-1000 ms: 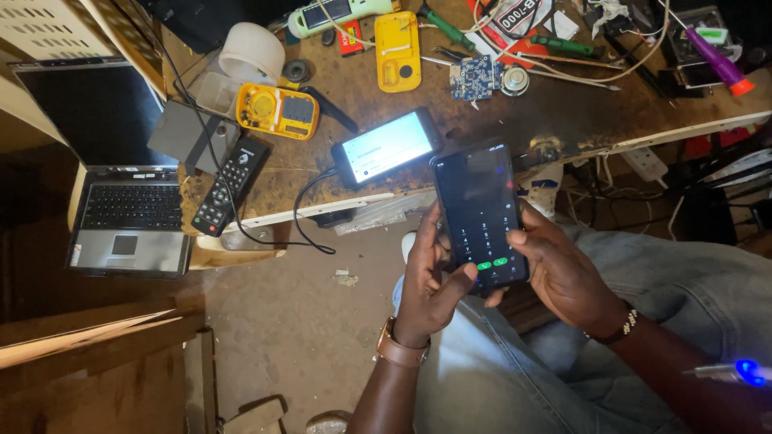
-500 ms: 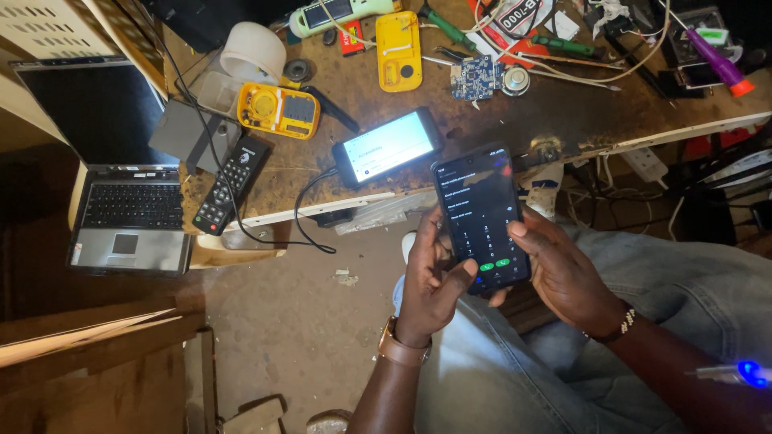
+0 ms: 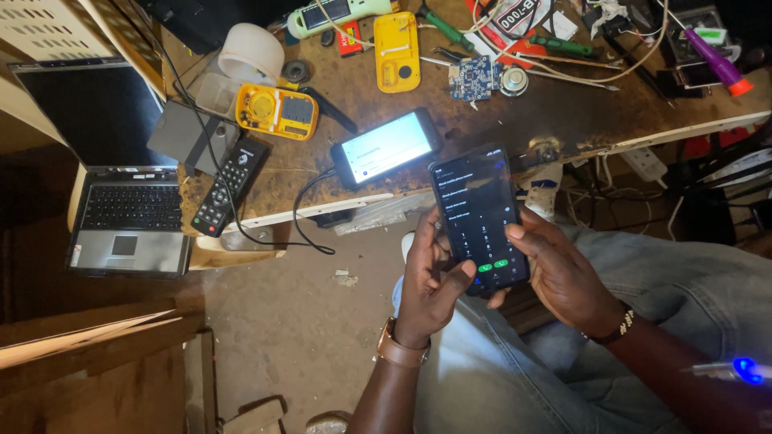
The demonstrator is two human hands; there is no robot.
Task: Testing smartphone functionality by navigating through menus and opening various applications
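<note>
Scanning from the left: an open grey laptop sits low beside the bench, well apart from both hands.
Bench, left part: a black remote control, a yellow multimeter and a roll of white tape lie here, with a black cable trailing over the front edge.
Bench, front edge: a second phone with a lit white screen lies flat, just above and left of the held one, a cable plugged into its left end.
Left hand: closed around the lower left side of the dark phone, thumb laid across its bottom corner; a brown watch strap sits at the wrist.
Dark phone: held between both hands above the lap, in front of the bench edge, its long axis running nearly upright in the view and leaning slightly left at the top; the screen shows a dial pad with green buttons.
Right hand: cups the phone's right edge, thumb resting on the screen near the keypad; a beaded bracelet is at the wrist.
Nearer hand: both touch it; the right thumb is the one on the glass.
Open room: bare floor lies left of the hands; the bench edge stands close above the phone's top.
Bench, right part: circuit board, screwdrivers, wires and a purple torch crowd the surface.
</note>
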